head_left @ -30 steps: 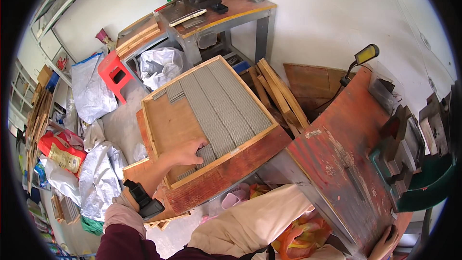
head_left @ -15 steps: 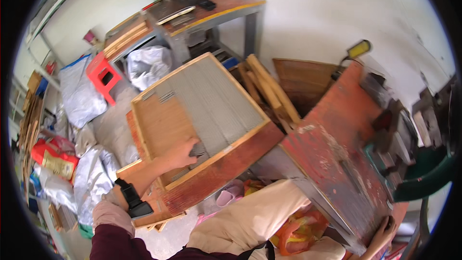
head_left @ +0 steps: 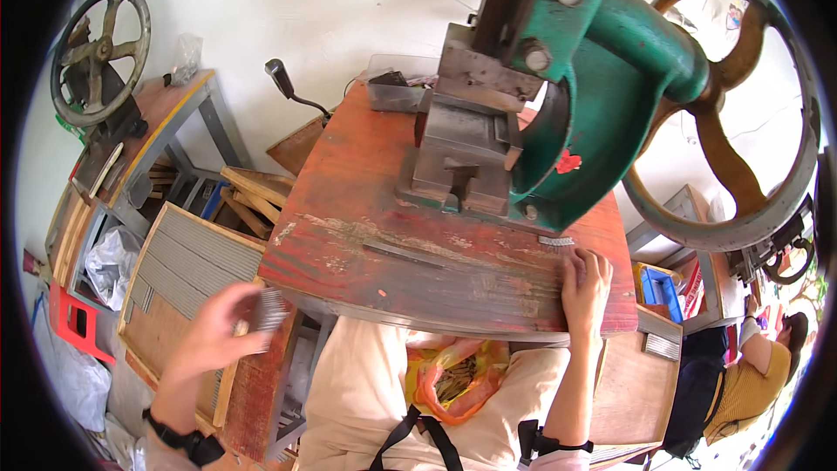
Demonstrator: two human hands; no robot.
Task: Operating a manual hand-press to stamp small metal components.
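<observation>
Down at the lower left, the left hand (head_left: 214, 336) hung over the near corner of the wooden tray (head_left: 157, 331), its fingers curled round a small bundle of grey metal strips (head_left: 268, 310) pinched between thumb and fingertips; the bundle sat just off the left edge of the red worktable (head_left: 366, 201), above the tray's reddish front rail. More of the same grey strips (head_left: 187, 257) lay in neat rows across the tray's upper half, with bare wood showing below them. A black watch (head_left: 187, 443) ringed the left wrist. On the other side, the right hand (head_left: 586, 283) rested flat on the table's worn top near its right front edge, fingers stretched forward and together, gripping nothing; a short ribbed strip (head_left: 554, 241) lay just beyond the fingertips, by the foot of the green press (head_left: 602, 61). A long dark flat bar (head_left: 403, 254) lay loose on the tabletop between the hand and the table's left side. The press's grey steel die block (head_left: 462, 153) stood at the middle of the table, and its large handwheel (head_left: 728, 113) hung off to the right. Under the table's front edge an orange plastic bag (head_left: 453, 379) of small metal pieces sat in the person's lap. Another person (head_left: 767, 375) in a yellow top crouched at the far right.
</observation>
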